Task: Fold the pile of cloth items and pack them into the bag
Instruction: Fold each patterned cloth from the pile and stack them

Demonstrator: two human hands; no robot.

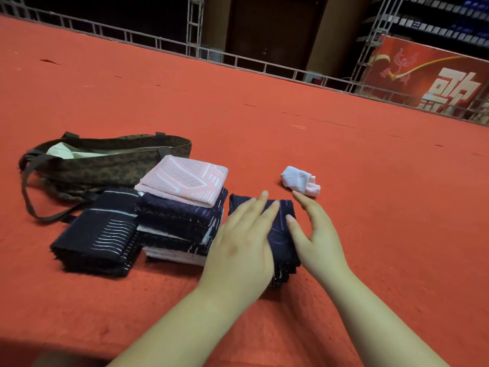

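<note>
Folded navy patterned cloth (281, 229) lies on the red worktop (370, 181), pressed flat by the left hand (238, 250); the right hand (317, 239), fingers straight, touches its right edge. Just left stand a stack of folded cloths (182, 210) and a brown patterned bag (105, 165); a crumpled white cloth (300, 180) lies beyond, with open surface rightward.

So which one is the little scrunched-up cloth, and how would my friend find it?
Start at the red carpet, then find the right hand. Just beyond its fingertips lies the crumpled cloth, alone. It is pale and bunched up, while its neighbours are folded flat.
</note>
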